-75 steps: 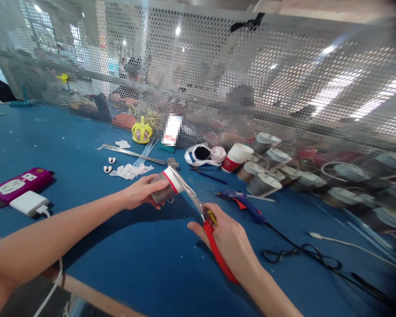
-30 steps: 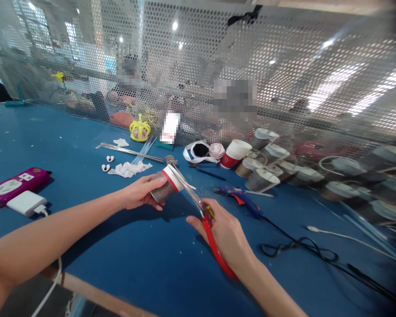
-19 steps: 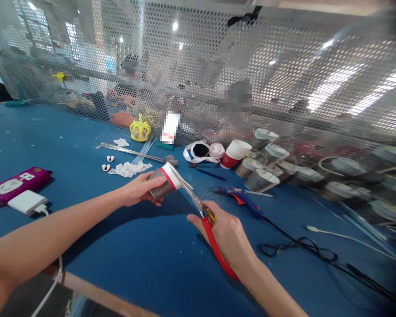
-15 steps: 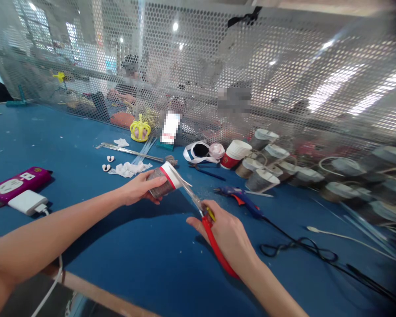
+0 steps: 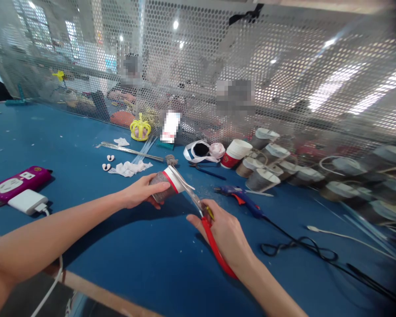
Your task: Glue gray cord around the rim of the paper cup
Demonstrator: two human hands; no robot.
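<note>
My left hand [image 5: 144, 190] is wrapped round a paper cup [image 5: 174, 179], which lies tilted with its mouth toward the right. Grey-brown cord covers the cup's lower part; a red band and a white rim stay bare. In my right hand [image 5: 225, 231] is a pair of scissors [image 5: 214, 242] with red handles. Their blades reach the cup's rim, where a thin white strip hangs partly cut away. Some of my left fingers are hidden behind the cup.
A blue glue gun [image 5: 240, 197] with a black cord lies right of the scissors. Behind stand stacked paper cups [image 5: 236, 153], several cord-wrapped cups [image 5: 262, 180], white ribbon [image 5: 191, 154] and a yellow crown-shaped piece [image 5: 140, 129]. A purple power strip [image 5: 20, 185] lies left. Perforated mesh [image 5: 185, 57] borders the back.
My left hand has moved the cup slightly right and down, further into the scissors. The scissor blades look closer together at the rim. My right hand has hardly moved.
</note>
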